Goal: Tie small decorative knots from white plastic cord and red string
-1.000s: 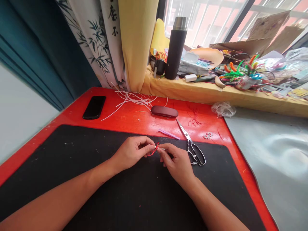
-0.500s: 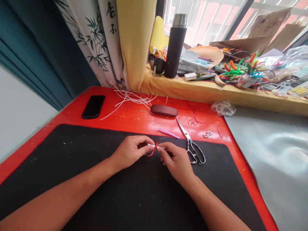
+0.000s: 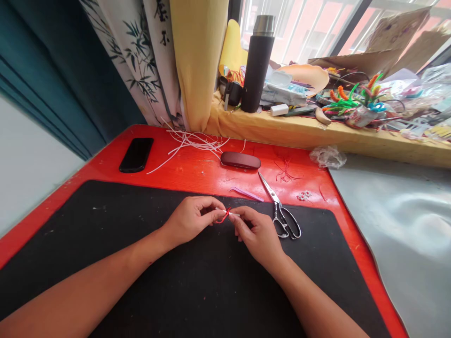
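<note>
Above the black mat [image 3: 197, 281], both my hands pinch a short piece of white cord from opposite ends. A thin red cord [image 3: 228, 212] is wrapped around its middle, with loose red ends sticking out. My left hand [image 3: 192, 219] has thumb and forefinger closed on the left end of the white cord. My right hand [image 3: 256, 231] grips the right end of the white cord [image 3: 237, 215] between thumb and forefinger. The fingertips cover much of the cord, so how the red cord is tied cannot be made out. Just right of my right hand lie silver scissors [image 3: 281, 213].
Purple tweezers [image 3: 246, 193], a dark red case [image 3: 241, 160], loose white cords [image 3: 193, 141], red threads [image 3: 286, 171] and small beads [image 3: 304, 195] lie on the red table. A black phone [image 3: 136, 155] is at left. A black flask [image 3: 258, 65] stands on the cluttered windowsill.
My fingers have drawn slightly closer together on the white cord. The loose red end has swung from hanging down to pointing more to the left.
</note>
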`<state>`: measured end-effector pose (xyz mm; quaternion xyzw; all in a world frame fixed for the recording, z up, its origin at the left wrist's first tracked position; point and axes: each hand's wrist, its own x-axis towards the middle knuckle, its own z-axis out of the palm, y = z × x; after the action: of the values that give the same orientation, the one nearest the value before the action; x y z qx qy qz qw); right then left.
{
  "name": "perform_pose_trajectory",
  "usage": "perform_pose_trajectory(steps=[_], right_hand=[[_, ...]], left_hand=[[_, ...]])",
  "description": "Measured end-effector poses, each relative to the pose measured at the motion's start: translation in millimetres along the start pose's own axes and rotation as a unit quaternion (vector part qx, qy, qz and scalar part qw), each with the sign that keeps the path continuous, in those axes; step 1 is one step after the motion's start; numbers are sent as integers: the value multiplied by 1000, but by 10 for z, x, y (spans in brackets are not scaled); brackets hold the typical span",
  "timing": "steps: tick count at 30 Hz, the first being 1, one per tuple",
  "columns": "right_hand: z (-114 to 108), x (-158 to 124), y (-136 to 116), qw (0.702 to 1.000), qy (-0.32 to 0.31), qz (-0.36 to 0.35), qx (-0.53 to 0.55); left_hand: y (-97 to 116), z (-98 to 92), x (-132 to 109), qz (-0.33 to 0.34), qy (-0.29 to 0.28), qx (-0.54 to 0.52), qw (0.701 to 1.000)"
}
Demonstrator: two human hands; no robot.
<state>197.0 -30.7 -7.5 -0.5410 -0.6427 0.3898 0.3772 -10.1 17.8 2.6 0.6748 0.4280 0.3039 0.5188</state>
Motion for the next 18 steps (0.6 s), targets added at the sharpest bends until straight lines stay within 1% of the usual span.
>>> perform_pose_trajectory(steps=[5, 9, 13, 18], right_hand=[[-7, -1, -4, 998, -6, 25, 56], [-5, 5, -6, 996, -14, 40, 81], [-10, 17, -33, 995, -14, 52, 84], [-12, 24, -35, 995, -15, 61, 81]], left_hand=[[-61, -15, 28, -40, -9, -74, 996], [-72, -28, 48, -49, -18, -109, 993], [-49, -25, 51, -59, -30, -108, 992], [-36, -5, 33, -60, -24, -74, 995]])
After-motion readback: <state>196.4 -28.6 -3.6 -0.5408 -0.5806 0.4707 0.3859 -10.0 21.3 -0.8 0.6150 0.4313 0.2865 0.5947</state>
